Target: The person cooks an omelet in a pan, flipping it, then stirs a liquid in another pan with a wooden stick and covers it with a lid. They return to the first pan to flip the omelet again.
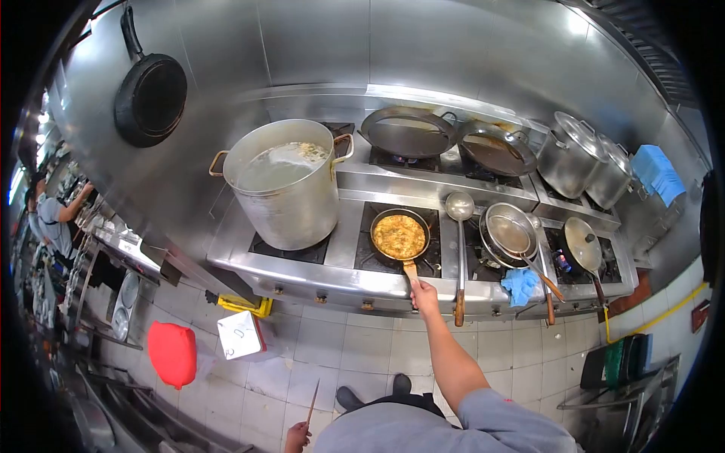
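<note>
A small black frying pan [374, 245] sits on a front burner with a browned, yellow omelette-like food [399, 236] filling it. My right hand [424, 297] is closed round the pan's light-coloured handle [410, 270]. Low in the view, my left hand [297, 436] is closed on a long thin stick-like utensil [313, 400] that points upward, away from the stove. Just right of the pan lies a long-handled ladle [460, 226]. A large metal pot [291, 208] with cloudy liquid stands to the pan's left.
Two wide dark pans [408, 134] sit on the back burners, with lidded pots [570, 162] to the right. Strainers [511, 230], a blue cloth [520, 286] and a lidded pan [581, 245] are at front right. On the floor side are a red-covered object [171, 353] and a white container [240, 334]. Another person [57, 215] stands far left.
</note>
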A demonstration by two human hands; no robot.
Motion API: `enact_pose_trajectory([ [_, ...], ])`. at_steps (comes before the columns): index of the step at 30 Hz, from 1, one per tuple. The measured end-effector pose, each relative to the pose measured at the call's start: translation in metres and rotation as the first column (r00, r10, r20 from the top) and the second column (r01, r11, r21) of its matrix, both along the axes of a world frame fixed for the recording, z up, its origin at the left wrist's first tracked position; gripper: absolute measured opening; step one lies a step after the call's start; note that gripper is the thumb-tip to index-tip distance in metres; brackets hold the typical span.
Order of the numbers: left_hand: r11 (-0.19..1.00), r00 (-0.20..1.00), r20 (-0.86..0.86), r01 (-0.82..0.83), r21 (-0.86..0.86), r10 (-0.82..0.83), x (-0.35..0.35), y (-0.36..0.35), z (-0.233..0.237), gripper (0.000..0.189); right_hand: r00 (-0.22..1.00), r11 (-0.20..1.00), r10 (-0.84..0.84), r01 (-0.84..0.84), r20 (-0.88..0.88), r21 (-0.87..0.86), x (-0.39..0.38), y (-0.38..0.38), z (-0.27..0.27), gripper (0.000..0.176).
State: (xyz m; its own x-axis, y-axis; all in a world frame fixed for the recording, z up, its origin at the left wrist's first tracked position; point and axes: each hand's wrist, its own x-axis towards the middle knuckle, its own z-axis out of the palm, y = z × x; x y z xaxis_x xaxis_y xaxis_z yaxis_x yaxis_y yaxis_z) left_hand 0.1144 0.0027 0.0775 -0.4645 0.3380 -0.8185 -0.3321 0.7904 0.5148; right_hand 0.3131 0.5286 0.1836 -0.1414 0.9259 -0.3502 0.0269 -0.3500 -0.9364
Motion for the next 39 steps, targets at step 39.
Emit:
enact_pose_trajectory([
  [39, 0.792, 0.764, -0.334, 0.605, 0.076, -0.552, 0.010, 0.096, -0.040, 0.028, 0.550, 0.652, 0.758, -0.615, 0.351, -0.444, 0.114, -0.118, -0.112, 0.028],
])
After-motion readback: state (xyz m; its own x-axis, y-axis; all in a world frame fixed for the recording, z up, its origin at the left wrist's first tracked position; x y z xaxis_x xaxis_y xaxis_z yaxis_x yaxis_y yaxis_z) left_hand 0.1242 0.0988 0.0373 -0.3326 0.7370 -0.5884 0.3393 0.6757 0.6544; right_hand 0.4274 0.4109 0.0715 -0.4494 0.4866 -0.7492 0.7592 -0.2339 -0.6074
